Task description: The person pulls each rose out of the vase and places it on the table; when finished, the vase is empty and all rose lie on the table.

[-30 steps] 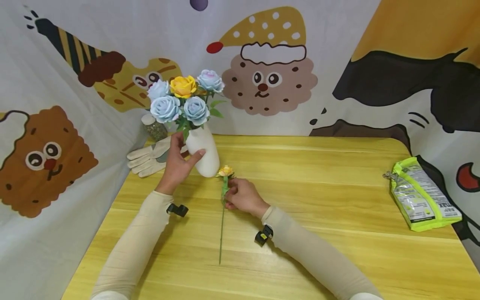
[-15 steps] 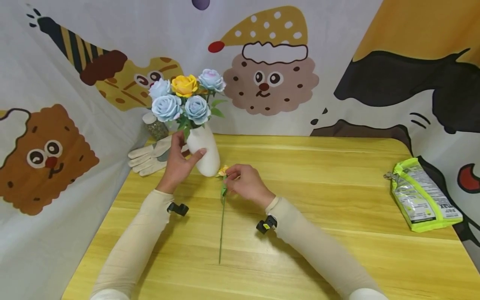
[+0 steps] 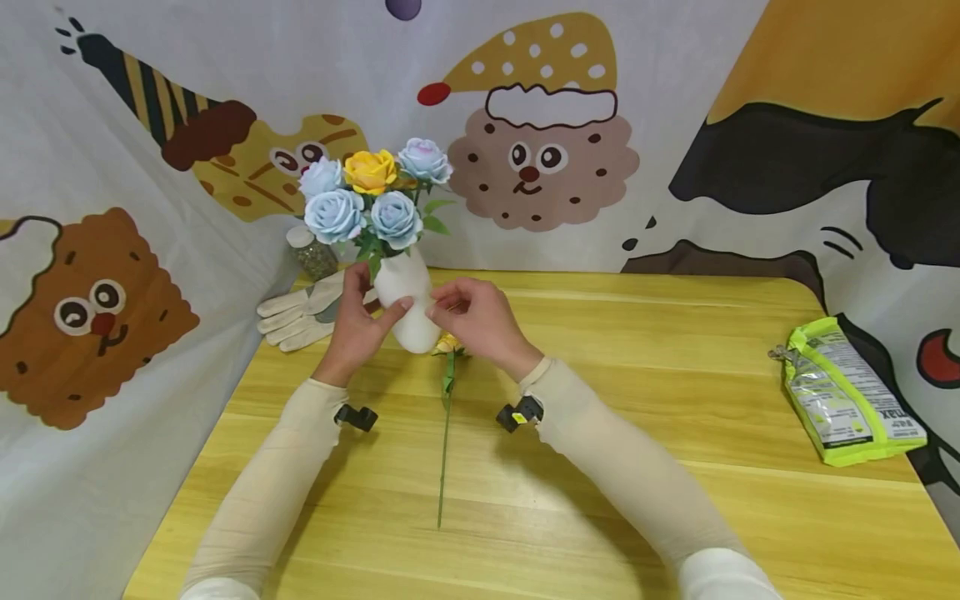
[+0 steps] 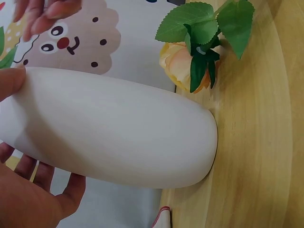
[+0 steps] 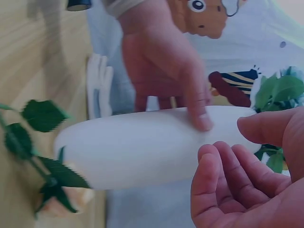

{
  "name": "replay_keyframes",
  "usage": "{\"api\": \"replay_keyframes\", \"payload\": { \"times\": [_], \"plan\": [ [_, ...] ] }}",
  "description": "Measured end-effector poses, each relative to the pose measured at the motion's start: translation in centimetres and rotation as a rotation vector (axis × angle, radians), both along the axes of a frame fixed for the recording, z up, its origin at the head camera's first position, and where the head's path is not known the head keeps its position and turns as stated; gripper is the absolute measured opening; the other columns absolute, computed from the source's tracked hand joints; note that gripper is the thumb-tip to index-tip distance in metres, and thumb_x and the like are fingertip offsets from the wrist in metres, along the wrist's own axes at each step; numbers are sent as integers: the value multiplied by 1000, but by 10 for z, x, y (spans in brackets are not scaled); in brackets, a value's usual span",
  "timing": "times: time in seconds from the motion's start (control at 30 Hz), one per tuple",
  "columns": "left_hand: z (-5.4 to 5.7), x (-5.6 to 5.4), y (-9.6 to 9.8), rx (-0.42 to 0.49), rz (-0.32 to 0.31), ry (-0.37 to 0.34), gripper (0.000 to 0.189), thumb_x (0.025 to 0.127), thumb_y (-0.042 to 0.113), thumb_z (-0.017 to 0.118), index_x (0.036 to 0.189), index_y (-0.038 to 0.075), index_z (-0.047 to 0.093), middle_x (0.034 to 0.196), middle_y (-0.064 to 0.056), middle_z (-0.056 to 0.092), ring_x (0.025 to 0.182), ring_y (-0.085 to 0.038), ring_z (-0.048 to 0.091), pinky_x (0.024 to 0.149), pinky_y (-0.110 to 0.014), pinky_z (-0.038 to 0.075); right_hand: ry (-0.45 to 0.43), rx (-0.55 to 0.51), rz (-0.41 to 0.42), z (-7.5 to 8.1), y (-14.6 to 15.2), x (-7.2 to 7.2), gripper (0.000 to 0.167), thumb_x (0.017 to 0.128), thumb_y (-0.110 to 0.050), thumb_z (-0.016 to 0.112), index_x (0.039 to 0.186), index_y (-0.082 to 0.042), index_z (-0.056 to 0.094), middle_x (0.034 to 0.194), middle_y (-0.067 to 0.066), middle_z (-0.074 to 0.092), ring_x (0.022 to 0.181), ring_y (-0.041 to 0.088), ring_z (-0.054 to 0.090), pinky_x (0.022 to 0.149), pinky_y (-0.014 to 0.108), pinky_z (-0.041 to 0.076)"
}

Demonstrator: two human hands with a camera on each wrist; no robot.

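Observation:
A white vase [image 3: 405, 283] stands on the wooden table, filled with several pale blue roses [image 3: 334, 216] and a yellow rose [image 3: 371, 172]. My left hand [image 3: 358, 321] grips it round the upper part, thumb in front and fingers behind. On the other side my right hand [image 3: 483, 321] is raised close to the vase, fingers loosely bent and nothing in them, as the right wrist view shows. Below that hand lies a single peach-yellow rose [image 4: 178, 61], its head by the vase's base and its long green stem [image 3: 442, 467] pointing toward me.
Behind my left hand are a pale work glove [image 3: 288, 321] and a glass jar [image 3: 315, 257] with a white lid. A lime-green packet [image 3: 840, 392] lies at the table's right edge. A cartoon-printed cloth [image 3: 675, 233] hangs along the back.
My right hand has let go of the loose rose and moved up and left to the vase's side. The left hand keeps its grip; the rose stays on the table.

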State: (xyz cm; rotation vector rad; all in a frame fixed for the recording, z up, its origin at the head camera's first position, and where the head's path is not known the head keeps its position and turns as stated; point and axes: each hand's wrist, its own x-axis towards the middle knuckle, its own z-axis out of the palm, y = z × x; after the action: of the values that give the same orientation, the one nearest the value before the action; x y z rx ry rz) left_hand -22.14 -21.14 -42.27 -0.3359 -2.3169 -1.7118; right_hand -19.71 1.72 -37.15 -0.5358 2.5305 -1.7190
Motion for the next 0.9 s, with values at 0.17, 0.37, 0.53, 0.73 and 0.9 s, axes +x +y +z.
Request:
{"api": "replay_keyframes", "payload": {
  "times": [0.17, 0.37, 0.53, 0.73, 0.9],
  "plan": [
    [1, 0, 0, -8, -1, -11, 74, 97, 17, 78, 154, 4, 32, 145, -17, 47, 138, -33, 48, 113, -60, 43, 27, -25, -9, 17, -5, -5, 20, 98, -18, 75, 116, -7, 76, 105, 6, 78, 92, 20, 71, 84, 32, 58],
    [2, 1, -1, -2, -3, -19, 73, 97, 16, 77, 153, 4, 32, 144, -17, 47, 136, -33, 49, 113, -59, 43, 84, -92, -7, 30, -13, -11, 25, 98, -18, 75, 121, -7, 75, 108, 8, 78, 94, 20, 72, 85, 31, 59],
    [2, 1, 1, 3, -7, -21, 72, 97, 16, 77, 153, 5, 33, 145, -16, 48, 135, -30, 50, 113, -59, 43, 121, -160, -21, 32, -21, -15, 32, 99, -18, 75, 129, -6, 72, 115, 8, 77, 100, 21, 72, 89, 29, 59],
    [2, -1, 1, 6, -13, -29, 71, 97, 18, 76, 153, 6, 33, 142, -15, 47, 133, -29, 50, 114, -58, 44, 140, -161, -63, 34, -30, -23, 28, 98, -18, 74, 124, -6, 74, 116, 8, 75, 99, 20, 70, 87, 28, 58],
    [2, 0, 1, 14, -14, -16, 69, 97, 16, 77, 151, 7, 35, 142, -15, 47, 135, -29, 50, 114, -59, 44, 167, -92, -69, 37, -34, -29, 12, 97, -19, 73, 100, -7, 75, 103, 7, 71, 91, 19, 67, 79, 27, 54]
  ]
}}
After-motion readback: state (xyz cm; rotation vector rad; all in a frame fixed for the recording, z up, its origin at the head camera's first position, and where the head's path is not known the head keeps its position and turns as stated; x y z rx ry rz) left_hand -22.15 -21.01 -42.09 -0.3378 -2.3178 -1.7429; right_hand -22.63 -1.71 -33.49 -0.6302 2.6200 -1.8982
